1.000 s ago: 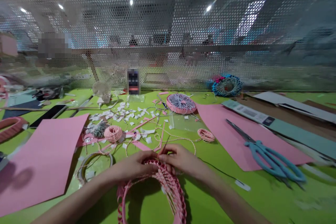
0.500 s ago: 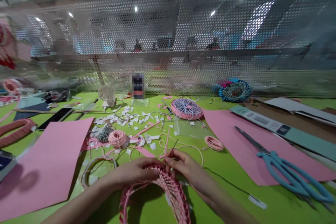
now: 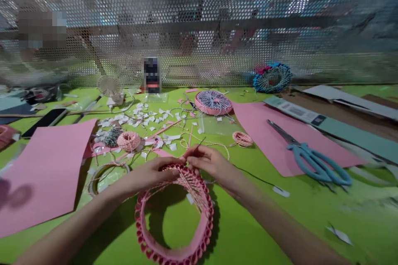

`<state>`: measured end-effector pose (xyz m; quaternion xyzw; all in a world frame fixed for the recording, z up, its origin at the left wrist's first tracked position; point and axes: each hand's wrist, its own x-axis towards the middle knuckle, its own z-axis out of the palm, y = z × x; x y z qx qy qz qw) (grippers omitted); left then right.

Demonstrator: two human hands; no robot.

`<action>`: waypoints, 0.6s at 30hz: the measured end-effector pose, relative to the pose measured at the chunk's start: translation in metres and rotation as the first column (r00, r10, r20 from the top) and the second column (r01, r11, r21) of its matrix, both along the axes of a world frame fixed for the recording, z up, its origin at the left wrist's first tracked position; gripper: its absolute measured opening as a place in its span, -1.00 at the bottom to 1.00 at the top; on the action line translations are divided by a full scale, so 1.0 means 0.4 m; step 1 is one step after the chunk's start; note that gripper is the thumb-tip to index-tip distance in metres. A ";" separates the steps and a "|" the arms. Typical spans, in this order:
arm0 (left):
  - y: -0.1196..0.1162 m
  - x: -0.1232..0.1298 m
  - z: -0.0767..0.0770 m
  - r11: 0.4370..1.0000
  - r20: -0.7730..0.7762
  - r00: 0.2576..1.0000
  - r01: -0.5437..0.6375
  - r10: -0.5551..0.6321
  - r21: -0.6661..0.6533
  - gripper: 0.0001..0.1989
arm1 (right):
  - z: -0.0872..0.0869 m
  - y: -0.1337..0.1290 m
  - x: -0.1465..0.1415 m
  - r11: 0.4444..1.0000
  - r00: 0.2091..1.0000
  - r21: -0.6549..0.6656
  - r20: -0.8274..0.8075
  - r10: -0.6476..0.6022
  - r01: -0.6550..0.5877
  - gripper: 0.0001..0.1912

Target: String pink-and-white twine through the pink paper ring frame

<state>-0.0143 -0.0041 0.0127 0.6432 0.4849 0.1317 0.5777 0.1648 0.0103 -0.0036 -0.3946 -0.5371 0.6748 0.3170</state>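
Observation:
A pink ring (image 3: 199, 232) with a scalloped, looped outer edge stands before me. Pink-and-white twine (image 3: 194, 190) is strung across its upper right part. My left hand (image 3: 161, 172) is closed over the ring's upper left rim, thumb inside the opening. At the top of the rim, my right hand (image 3: 209, 160) pinches a thin, dark, pointed tool (image 3: 200, 143); its exact kind is too small to tell. The right fingertips touch or nearly touch the rim and partly hide it. Loose twine (image 3: 228, 151) trails on the green table behind the hands.
Blue-handled scissors (image 3: 317, 161) lie on pink paper (image 3: 267, 132) at right. A tape roll (image 3: 93, 182), another pink sheet (image 3: 56, 165), a twine ball (image 3: 128, 141) and white paper scraps (image 3: 139, 118) are at left. Behind are a pink string-wound disc (image 3: 214, 102), a small fan (image 3: 110, 87) and a perforated screen (image 3: 186, 37).
My view has tilted down, so the whole pink ring now shows and the table things sit higher. Both hands keep their places at its top rim.

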 end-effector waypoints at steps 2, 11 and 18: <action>0.000 0.002 0.001 1.000 -0.015 1.000 0.005 -0.004 0.031 -0.57 | 0.003 -0.002 0.000 0.999 0.999 0.039 0.042 0.016 -0.018 -0.94; -0.007 0.008 0.010 0.999 -0.081 0.997 -0.016 0.019 0.032 -0.56 | -0.007 -0.027 -0.008 0.977 0.998 0.213 0.055 -0.040 0.027 -0.96; -0.005 -0.004 0.005 0.999 -0.004 0.999 -0.032 0.032 -0.022 -0.57 | -0.005 -0.040 -0.019 0.985 0.990 0.118 -0.077 -0.119 0.128 -0.92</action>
